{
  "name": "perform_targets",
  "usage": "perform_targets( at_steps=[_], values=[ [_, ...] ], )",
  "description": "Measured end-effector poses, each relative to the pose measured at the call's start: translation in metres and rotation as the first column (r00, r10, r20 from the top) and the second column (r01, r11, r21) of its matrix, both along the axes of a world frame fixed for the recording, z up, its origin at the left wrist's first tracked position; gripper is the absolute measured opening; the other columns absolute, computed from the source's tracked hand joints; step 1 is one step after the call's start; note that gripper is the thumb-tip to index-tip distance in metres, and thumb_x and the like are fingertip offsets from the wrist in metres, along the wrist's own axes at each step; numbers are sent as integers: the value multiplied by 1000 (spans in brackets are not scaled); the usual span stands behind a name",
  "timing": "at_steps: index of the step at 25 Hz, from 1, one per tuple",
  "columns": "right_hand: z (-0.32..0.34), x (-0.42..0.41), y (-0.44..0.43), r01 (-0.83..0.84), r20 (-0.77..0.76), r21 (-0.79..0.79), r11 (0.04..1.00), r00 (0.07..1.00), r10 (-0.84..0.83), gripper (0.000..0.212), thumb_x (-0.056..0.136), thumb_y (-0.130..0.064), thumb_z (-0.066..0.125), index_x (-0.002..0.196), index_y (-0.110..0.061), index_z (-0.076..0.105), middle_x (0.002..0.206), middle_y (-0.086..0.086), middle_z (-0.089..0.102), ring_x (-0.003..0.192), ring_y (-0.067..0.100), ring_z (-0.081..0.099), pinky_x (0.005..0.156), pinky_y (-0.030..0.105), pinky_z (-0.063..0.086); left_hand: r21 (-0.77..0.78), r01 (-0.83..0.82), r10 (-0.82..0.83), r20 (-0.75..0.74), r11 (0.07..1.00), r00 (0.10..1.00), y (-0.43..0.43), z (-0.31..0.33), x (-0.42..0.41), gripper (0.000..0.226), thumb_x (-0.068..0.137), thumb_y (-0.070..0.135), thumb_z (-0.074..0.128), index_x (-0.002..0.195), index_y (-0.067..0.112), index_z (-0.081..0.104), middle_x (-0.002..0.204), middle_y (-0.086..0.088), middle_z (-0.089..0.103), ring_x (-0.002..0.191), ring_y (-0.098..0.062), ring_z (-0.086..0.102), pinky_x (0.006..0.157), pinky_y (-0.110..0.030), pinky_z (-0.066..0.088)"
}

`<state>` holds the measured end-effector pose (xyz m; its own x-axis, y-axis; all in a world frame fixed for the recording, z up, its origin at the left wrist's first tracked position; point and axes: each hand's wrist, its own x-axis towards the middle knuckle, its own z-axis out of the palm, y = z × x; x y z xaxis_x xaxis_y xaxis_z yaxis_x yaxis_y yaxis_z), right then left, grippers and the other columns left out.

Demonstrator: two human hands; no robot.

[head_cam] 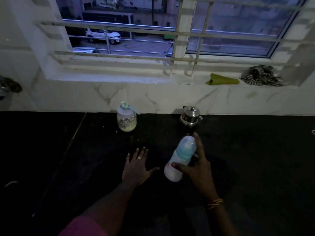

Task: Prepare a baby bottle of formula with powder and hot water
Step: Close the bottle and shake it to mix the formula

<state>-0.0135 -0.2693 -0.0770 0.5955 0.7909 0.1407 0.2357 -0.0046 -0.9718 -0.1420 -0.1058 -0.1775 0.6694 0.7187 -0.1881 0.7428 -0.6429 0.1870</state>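
Note:
My right hand [197,165] grips a baby bottle [180,159] with a blue collar and clear cap, tilted with its top leaning away to the right, white liquid in its lower part. My left hand [137,166] lies flat with fingers spread on the black counter [68,159], just left of the bottle and apart from it. A clear jar of pale powder [126,119] stands at the back of the counter, a blue scoop [127,106] resting on its lid. A small steel pot with a lid [190,116] stands behind the bottle.
A white marble-tiled wall [170,97] runs behind the counter under a barred window. On the sill lie a green cloth [222,80] and a striped cloth [261,75]. A tap fitting [8,87] shows at the far left.

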Motion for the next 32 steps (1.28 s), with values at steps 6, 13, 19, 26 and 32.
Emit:
perform_targets(
  at_steps=[6, 13, 19, 26, 32],
  values=[
    [22, 7, 0, 393, -611, 241, 887, 772, -176, 94, 77, 2, 64, 141, -45, 14, 125, -3, 47, 104, 18, 56, 85, 42, 51, -4, -21, 21, 12, 1000, 1000, -4, 0, 0, 97, 76, 81, 25, 149, 22, -1, 159, 7, -4, 146, -15, -6, 117, -46, -3],
    [24, -1, 8, 319, -628, 175, 931, 765, -144, 91, 74, 6, 65, 141, -39, 22, 122, -1, 48, 108, 24, 56, 84, 46, 53, 14, -12, 12, 28, 1000, 1000, -3, 0, 0, 97, 77, 80, 26, 149, 22, 2, 159, 6, 0, 146, -15, -4, 118, -46, -1],
    [29, -5, 12, 344, -593, 169, 923, 784, -183, 92, 76, 5, 64, 141, -37, 15, 113, -9, 45, 99, 18, 57, 75, 36, 55, 25, -24, 23, 35, 999, 999, -3, -4, -1, 98, 75, 81, 25, 149, 22, 3, 159, 7, 1, 146, -16, -3, 118, -47, -1],
    [24, -1, 13, 413, -669, 161, 896, 714, -209, 85, 77, 1, 65, 139, -37, 20, 114, -2, 48, 102, 22, 57, 76, 39, 55, 18, -23, 23, 38, 1000, 999, -2, -5, 1, 98, 76, 81, 25, 149, 22, 1, 159, 6, 0, 146, -16, -5, 118, -47, -2],
    [23, -3, 10, 457, -613, 2, 890, 703, -360, 79, 68, -5, 76, 122, -37, 27, 113, -1, 47, 95, 18, 57, 66, 35, 55, 31, -29, 28, 41, 999, 999, -3, -6, 2, 96, 76, 80, 27, 149, 22, 3, 159, 7, 1, 146, -15, -3, 117, -46, -1]
  ],
)
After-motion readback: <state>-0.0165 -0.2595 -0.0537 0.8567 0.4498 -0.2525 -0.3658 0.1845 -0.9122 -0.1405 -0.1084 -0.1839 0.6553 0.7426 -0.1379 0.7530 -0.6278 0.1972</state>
